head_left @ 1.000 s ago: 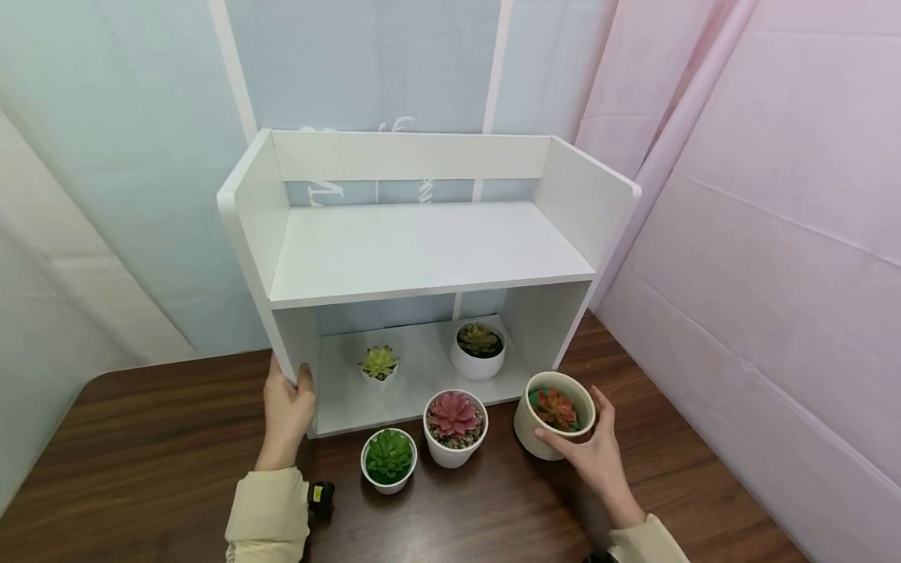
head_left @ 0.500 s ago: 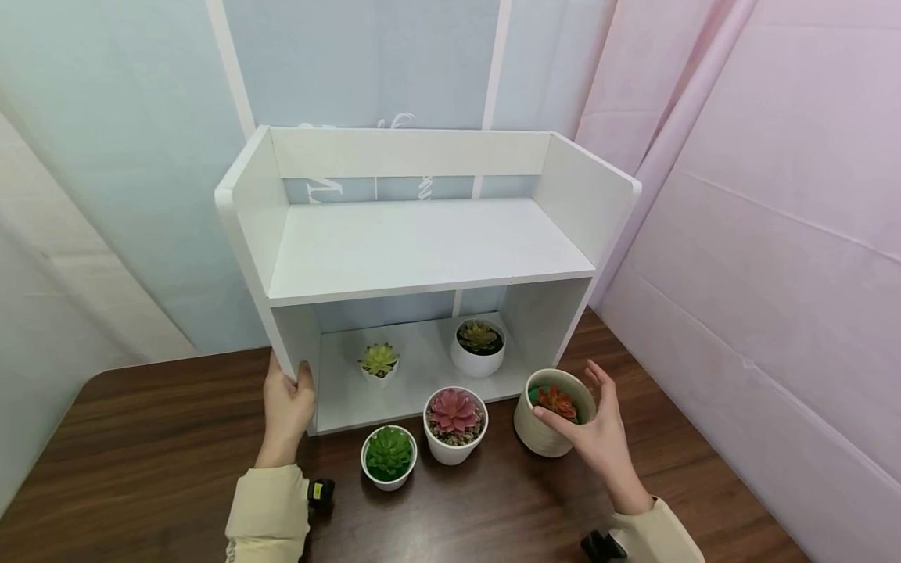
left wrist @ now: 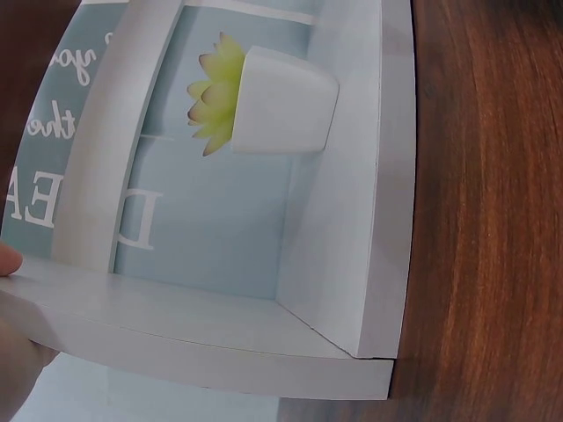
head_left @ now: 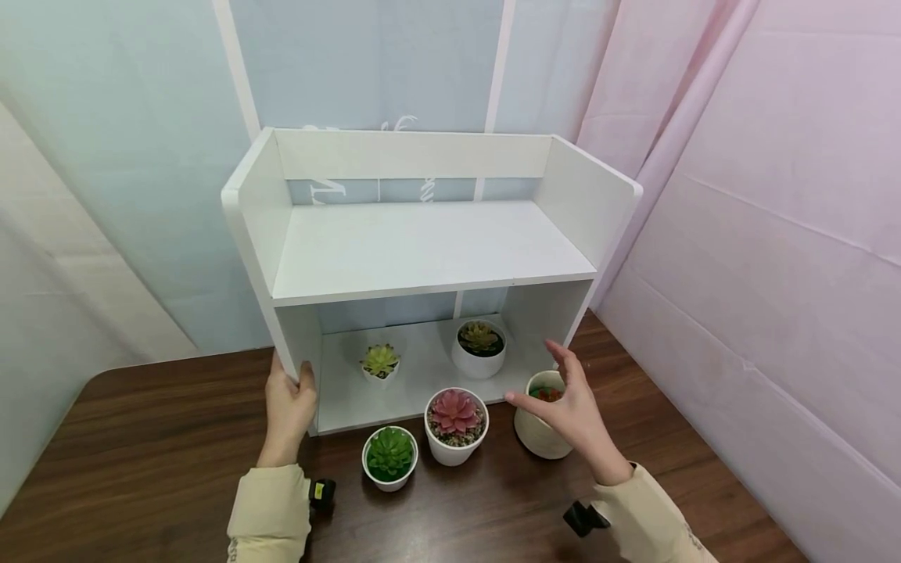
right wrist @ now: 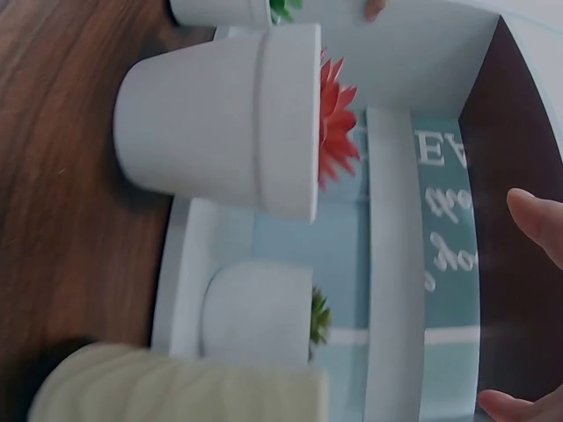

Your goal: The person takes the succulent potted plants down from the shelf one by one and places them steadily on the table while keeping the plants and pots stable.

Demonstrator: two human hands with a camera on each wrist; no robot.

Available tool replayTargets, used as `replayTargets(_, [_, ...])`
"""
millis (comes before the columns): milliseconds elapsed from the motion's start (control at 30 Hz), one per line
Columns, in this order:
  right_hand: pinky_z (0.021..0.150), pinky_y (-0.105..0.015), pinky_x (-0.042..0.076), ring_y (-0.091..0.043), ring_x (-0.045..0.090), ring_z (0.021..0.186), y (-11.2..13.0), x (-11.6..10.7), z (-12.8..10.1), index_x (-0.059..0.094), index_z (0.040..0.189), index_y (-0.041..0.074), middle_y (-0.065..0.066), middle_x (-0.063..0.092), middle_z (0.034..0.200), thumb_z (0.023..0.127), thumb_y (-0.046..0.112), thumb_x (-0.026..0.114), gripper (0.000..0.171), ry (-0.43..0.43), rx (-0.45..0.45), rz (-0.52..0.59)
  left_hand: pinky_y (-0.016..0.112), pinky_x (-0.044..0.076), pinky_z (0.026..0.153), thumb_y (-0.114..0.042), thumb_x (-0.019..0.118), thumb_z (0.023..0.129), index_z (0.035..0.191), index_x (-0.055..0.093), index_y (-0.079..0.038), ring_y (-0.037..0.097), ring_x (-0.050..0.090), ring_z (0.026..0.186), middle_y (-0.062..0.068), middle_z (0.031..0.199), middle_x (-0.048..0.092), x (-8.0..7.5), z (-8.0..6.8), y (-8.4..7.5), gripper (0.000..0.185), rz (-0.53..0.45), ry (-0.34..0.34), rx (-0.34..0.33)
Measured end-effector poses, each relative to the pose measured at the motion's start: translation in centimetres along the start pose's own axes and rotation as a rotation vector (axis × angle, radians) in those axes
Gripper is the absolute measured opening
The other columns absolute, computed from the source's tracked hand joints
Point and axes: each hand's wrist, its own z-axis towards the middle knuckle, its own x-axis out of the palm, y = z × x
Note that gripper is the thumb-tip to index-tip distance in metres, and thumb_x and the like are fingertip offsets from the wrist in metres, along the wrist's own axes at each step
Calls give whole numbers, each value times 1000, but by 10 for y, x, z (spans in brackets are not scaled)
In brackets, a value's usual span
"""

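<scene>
White shelf unit [head_left: 422, 250] stands on the wooden counter [head_left: 141, 438]; the left hand [head_left: 288, 407] grips its left side panel. The right hand [head_left: 573, 410] hovers with spread, relaxed fingers just over the cream pot with a red succulent [head_left: 538, 430], holding nothing.

We see a white two-tier wooden shelf unit [head_left: 422, 250] standing on the dark wooden worktop [head_left: 141, 469]. Two small potted succulents [head_left: 380, 363] [head_left: 479, 348] sit inside its lower tier; three more [head_left: 389, 457] [head_left: 455, 426] [head_left: 538, 426] stand before it in a row.
</scene>
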Motion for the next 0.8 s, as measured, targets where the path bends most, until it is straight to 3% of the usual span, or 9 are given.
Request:
replayTargets(333, [114, -53, 23, -34, 25, 142, 22, 24, 23, 27, 147, 4, -16, 30, 152, 72, 28, 84, 97, 118, -38, 21, 67, 33, 100, 3, 41, 96, 146, 29, 0, 45, 38, 131, 28, 141, 42, 0, 0, 2, 52, 12, -5, -11])
replayTargets(800, [111, -54, 29, -34, 32, 139, 44, 49, 59, 32, 147, 8, -15, 36, 151, 74, 37, 81, 93, 284, -20, -22, 65, 33, 101, 5, 42, 95, 146, 31, 0, 43, 39, 132, 26, 141, 43, 1, 0, 1, 52, 14, -12, 1])
